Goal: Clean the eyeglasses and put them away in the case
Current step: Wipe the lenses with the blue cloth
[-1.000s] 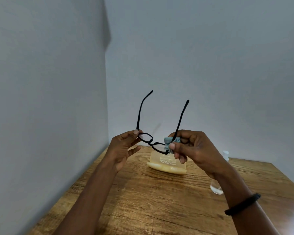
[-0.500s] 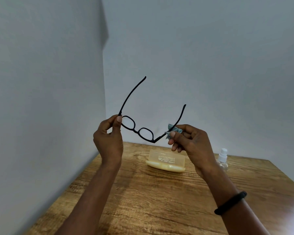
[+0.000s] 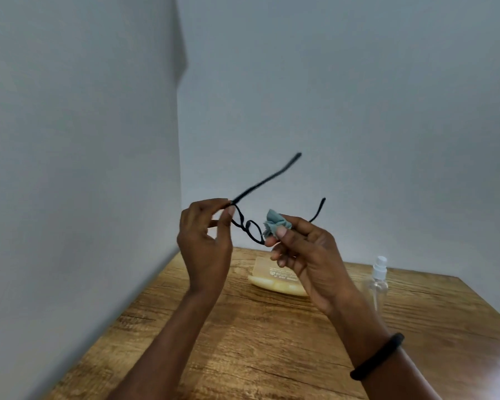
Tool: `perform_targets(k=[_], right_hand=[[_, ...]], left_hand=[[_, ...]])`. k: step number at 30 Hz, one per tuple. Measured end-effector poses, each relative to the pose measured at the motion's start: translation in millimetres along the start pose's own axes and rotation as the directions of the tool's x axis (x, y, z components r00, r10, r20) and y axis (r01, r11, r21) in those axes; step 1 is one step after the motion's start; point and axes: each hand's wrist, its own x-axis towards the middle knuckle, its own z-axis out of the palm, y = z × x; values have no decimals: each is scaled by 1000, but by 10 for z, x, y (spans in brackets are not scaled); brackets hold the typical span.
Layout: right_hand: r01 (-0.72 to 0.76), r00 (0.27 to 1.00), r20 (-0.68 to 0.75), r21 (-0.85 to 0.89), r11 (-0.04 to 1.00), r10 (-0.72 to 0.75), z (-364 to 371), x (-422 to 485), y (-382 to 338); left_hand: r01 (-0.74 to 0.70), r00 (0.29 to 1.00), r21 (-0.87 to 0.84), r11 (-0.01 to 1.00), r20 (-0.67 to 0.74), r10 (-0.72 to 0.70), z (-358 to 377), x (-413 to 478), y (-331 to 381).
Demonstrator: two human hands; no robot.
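Black-framed eyeglasses (image 3: 250,228) hang in the air above the table with both temples unfolded and pointing up and to the right. My left hand (image 3: 205,241) pinches the frame at its left hinge. My right hand (image 3: 303,249) pinches a crumpled grey-blue cloth (image 3: 274,223) against the right lens and that end of the frame. A pale yellow translucent case (image 3: 274,280) lies on the wooden table (image 3: 243,342) behind my hands, partly hidden by my right hand.
A small clear spray bottle (image 3: 377,281) with a white top stands on the table right of the case. Plain grey walls close the table's left side and back. I wear a black band (image 3: 377,356) on my right wrist.
Both hands turned the glasses, so the temples now lean to the right. The cloth has moved from the right temple onto the right lens.
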Motion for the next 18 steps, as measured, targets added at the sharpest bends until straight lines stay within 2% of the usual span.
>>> perform_targets(k=[3, 6, 9, 13, 18], right_hand=[[-11, 999, 47, 153, 988, 4, 115, -8, 52], [-20, 999, 35, 258, 966, 12, 159, -10, 69], [11, 1000, -18, 237, 972, -7, 181, -10, 94], [42, 995, -98, 271, 962, -15, 198, 0, 116], [4, 999, -34, 302, 953, 7, 181, -11, 84]], left_hand=[[-234, 969, 116, 965, 106, 222, 57, -109, 47], [-363, 928, 171, 916, 157, 338, 83, -149, 48], [-401, 911, 193, 896, 190, 366, 93, -168, 50], [-336, 936, 165, 927, 170, 309, 102, -177, 86], [-366, 925, 174, 914, 182, 335, 104, -166, 61]])
